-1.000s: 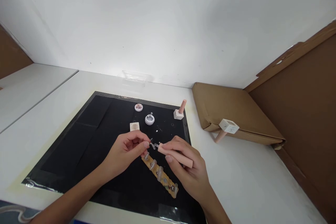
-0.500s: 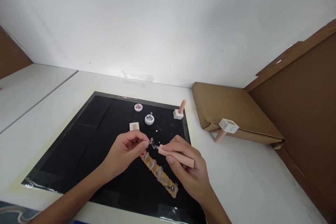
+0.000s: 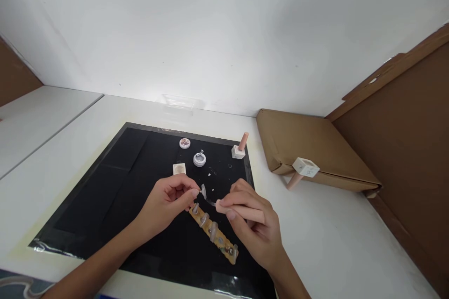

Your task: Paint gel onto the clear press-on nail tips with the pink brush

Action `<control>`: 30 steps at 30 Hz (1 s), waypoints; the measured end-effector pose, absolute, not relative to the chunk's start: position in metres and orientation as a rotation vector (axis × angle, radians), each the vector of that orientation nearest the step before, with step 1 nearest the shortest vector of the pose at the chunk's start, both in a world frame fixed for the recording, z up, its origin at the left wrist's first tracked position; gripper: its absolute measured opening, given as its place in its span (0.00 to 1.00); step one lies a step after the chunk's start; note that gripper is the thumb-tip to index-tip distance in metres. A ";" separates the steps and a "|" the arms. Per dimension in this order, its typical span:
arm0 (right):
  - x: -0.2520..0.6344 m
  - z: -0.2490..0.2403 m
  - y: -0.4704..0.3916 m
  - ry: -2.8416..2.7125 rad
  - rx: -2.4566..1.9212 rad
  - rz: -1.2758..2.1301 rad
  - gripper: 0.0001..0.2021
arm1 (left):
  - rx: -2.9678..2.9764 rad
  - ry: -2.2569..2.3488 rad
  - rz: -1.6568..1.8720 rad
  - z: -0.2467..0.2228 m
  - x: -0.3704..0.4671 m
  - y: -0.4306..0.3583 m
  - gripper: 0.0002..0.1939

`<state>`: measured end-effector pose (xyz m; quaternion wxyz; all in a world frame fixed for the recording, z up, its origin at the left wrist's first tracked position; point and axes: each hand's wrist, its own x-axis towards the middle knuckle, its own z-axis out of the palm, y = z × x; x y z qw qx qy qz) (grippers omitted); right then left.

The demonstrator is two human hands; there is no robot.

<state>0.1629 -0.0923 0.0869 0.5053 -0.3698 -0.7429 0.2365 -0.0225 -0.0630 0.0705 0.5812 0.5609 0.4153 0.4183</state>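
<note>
Holds the clear nail tip (image 3: 204, 190) nearly upright, clamped at the left hand (image 3: 164, 202), with the pink-handled brush (image 3: 245, 214) clamped in the right hand (image 3: 263, 238), slanting leftward to near its lower end.

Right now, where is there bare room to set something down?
Bare: the black mat left of the left hand, and white tabletop right of the right hand, this side of the cardboard box. Crowded: between the hands, around the yellow strip and round jars.
</note>
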 end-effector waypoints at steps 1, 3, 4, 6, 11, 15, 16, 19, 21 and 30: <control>0.163 0.087 -0.092 -1.772 -0.898 0.560 0.10 | 1.315 0.974 0.977 0.071 -0.023 -0.063 0.07; 0.163 0.086 -0.092 -1.753 -0.921 0.551 0.11 | 1.326 0.974 0.977 0.071 -0.023 -0.063 0.06; 0.163 0.086 -0.092 -1.762 -0.931 0.551 0.12 | 1.331 0.973 0.976 0.071 -0.022 -0.064 0.06; 0.164 0.086 -0.092 -1.807 -0.922 0.554 0.12 | 1.345 0.975 0.972 0.071 -0.022 -0.064 0.06; 0.165 0.087 -0.092 -1.823 -0.884 0.527 0.10 | 1.362 0.988 0.976 0.069 -0.022 -0.065 0.06; 0.164 0.090 -0.091 -1.830 -0.919 0.504 0.13 | 1.390 0.986 0.986 0.068 -0.022 -0.065 0.06; 0.163 0.090 -0.091 -1.851 -0.918 0.499 0.12 | 1.396 0.988 0.989 0.068 -0.021 -0.065 0.06; 0.163 0.090 -0.092 -1.886 -0.893 0.488 0.09 | 1.406 1.002 0.991 0.067 -0.020 -0.065 0.06; 0.163 0.089 -0.092 -1.873 -0.889 0.471 0.09 | 1.406 1.004 0.992 0.066 -0.019 -0.065 0.06; 0.163 0.092 -0.092 -1.883 -0.901 0.457 0.09 | 1.418 1.016 0.998 0.068 -0.020 -0.066 0.05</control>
